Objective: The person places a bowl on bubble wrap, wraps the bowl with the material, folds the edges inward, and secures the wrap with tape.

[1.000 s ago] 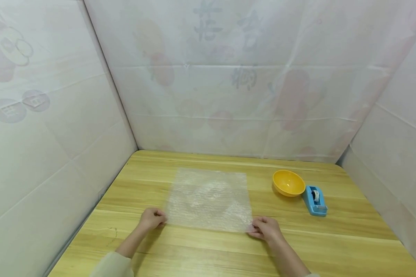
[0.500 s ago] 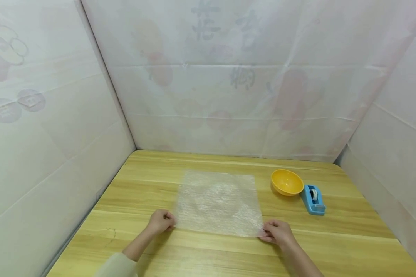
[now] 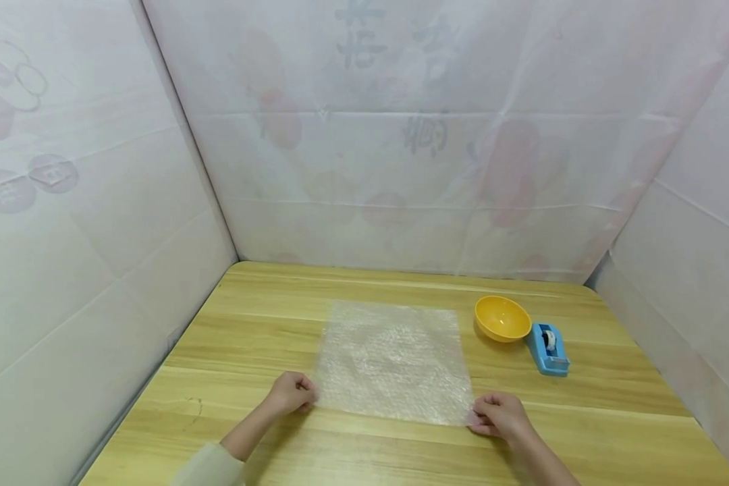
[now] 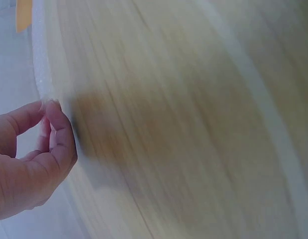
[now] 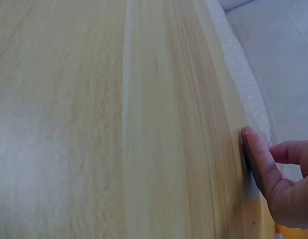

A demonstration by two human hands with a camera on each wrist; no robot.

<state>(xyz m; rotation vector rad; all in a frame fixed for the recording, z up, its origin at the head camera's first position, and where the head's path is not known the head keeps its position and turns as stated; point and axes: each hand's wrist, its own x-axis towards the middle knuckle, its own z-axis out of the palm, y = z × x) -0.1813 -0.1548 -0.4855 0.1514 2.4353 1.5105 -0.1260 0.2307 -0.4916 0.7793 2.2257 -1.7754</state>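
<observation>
A clear sheet of bubble wrap (image 3: 395, 361) lies spread flat over the middle of the table. At its near left corner my left hand (image 3: 291, 393) pinches the edge between thumb and fingers. My right hand (image 3: 499, 415) pinches the near right corner the same way. In the left wrist view, the left hand's thumb and fingertips (image 4: 53, 105) meet at the sheet's edge. The right wrist view shows the right hand (image 5: 288, 179) with the bubble wrap (image 5: 243, 74) running up from its fingertips.
A yellow bowl (image 3: 503, 318) stands at the back right of the wooden table (image 3: 267, 290). Right beside it is a blue tape dispenser (image 3: 549, 349) with a roll of tape. Pale printed sheets wall off the left, back and right sides.
Both hands have moved to the right and slightly nearer, and the bubble wrap has slid along with them. The bowl and tape dispenser stay in place.
</observation>
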